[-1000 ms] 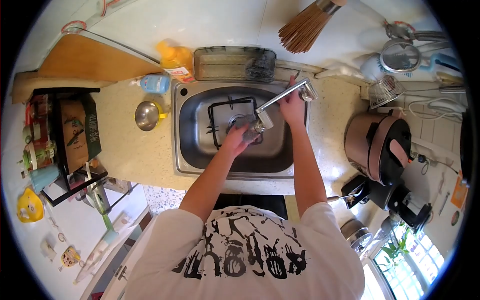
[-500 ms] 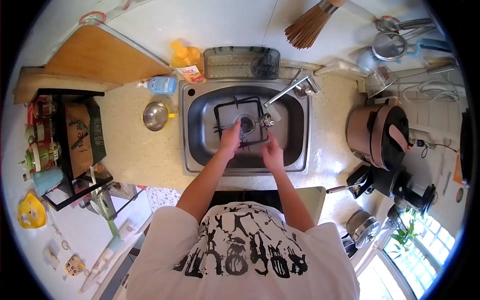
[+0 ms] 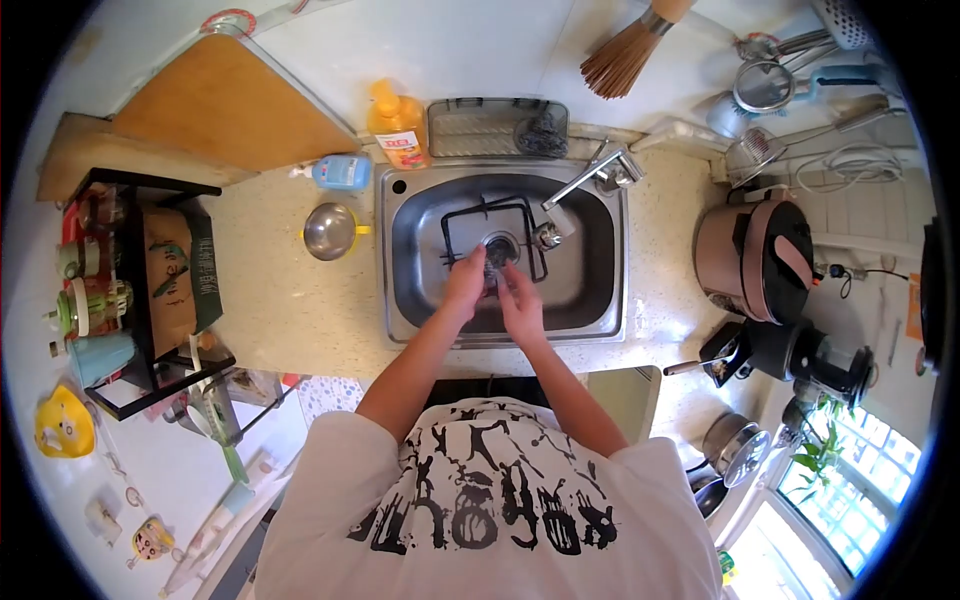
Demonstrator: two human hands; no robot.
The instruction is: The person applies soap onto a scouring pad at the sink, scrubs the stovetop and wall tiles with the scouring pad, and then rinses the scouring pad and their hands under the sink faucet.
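Both my hands are over the stainless steel sink point(image 3: 412, 300). My left hand point(image 3: 466, 283) is closed round a small grey, mesh-like scouring pad point(image 3: 492, 270), mostly covered by the fingers. Close beside it, my right hand point(image 3: 520, 305) has its fingertips against the pad's right side, with the fingers fairly straight. Beneath the hands, a black pan support grate point(image 3: 447, 225) lies in the basin, around the drain point(image 3: 503, 245). The faucet point(image 3: 572, 188) reaches over the basin from the back right, its spout end just right of the drain.
Behind the sink stand an orange soap bottle point(image 3: 399, 128) and a rack point(image 3: 470, 132) with a dark scrubber point(image 3: 541, 134). A blue bottle point(image 3: 342, 172) and a metal bowl point(image 3: 330, 232) are on the left. A rice cooker point(image 3: 735, 250) is at right.
My right hand has moved left from beneath the faucet end to meet the pad in my left hand. The whole view has shifted slightly to the right.
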